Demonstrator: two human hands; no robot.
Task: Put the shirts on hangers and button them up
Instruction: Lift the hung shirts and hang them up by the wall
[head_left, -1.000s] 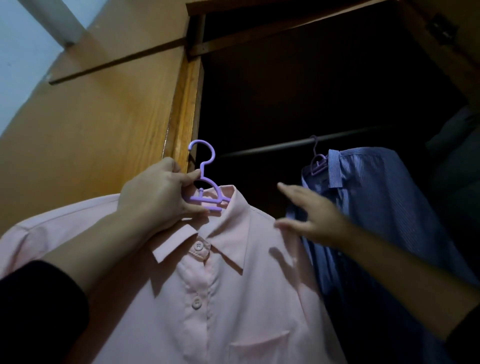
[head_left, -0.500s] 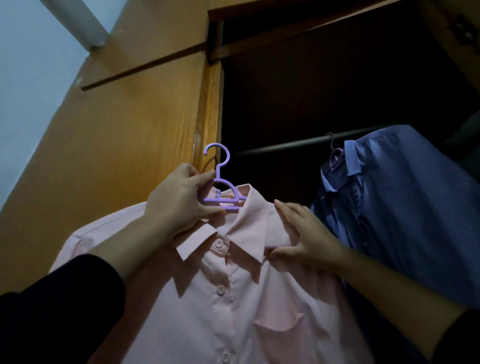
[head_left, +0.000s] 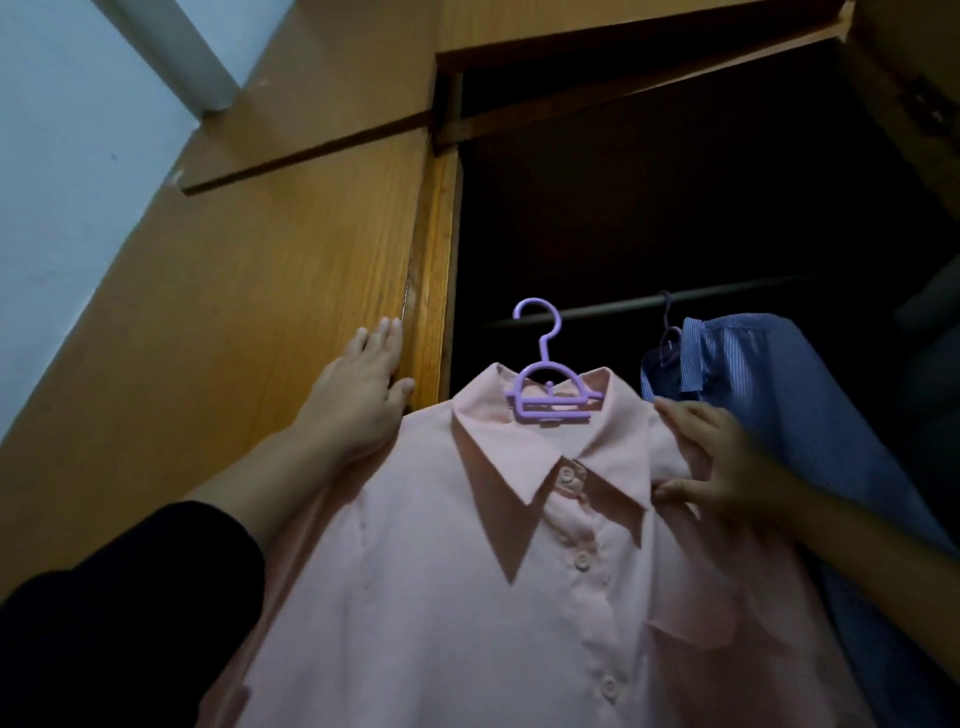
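A pink collared shirt (head_left: 467, 597) fills the lower centre of the frame, buttoned down its front and hung on a purple plastic hanger (head_left: 545, 384) whose hook points up at centre, below the dark closet rod (head_left: 649, 306) and not over it. The left hand (head_left: 358, 395), at centre left, lies flat with straight fingers against the wooden wardrobe door (head_left: 234, 312), beside the shirt's shoulder, holding nothing. The right hand (head_left: 711, 462), at centre right, pinches the shirt's far shoulder between thumb and fingers.

Risk, as a judgement: only one hand grips the garment, and by cloth, not by the hanger, so the shirt could slip off the hanger or tip sideways before the hook reaches the rod.

Count: two shirts, the pink one and a blue striped shirt (head_left: 779, 415) already hanging at right; two hangers, the second (head_left: 667, 332) dim and partly hidden; two hands.
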